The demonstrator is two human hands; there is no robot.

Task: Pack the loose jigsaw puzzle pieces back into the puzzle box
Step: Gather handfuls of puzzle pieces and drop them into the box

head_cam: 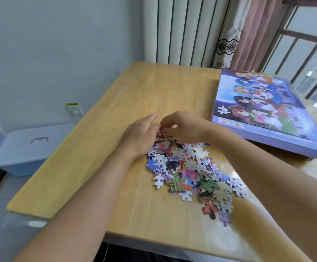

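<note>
A heap of colourful loose puzzle pieces [189, 171] lies on the wooden table [135, 95], right of its middle. My left hand [141, 135] and my right hand [185, 127] meet at the far end of the heap, fingers cupped over the pieces there. Some pieces show between the two hands, and the fingertips are hidden under the hands. The purple puzzle box [267, 108], with a cartoon picture on its closed lid, lies to the right, tilted and overhanging the table's right side.
A pale blue plastic storage bin [29, 146] with a lid stands on the floor left of the table. Striped curtains [182, 29] and a barred window [304, 46] are behind. A wall socket [74, 109] sits low on the left wall.
</note>
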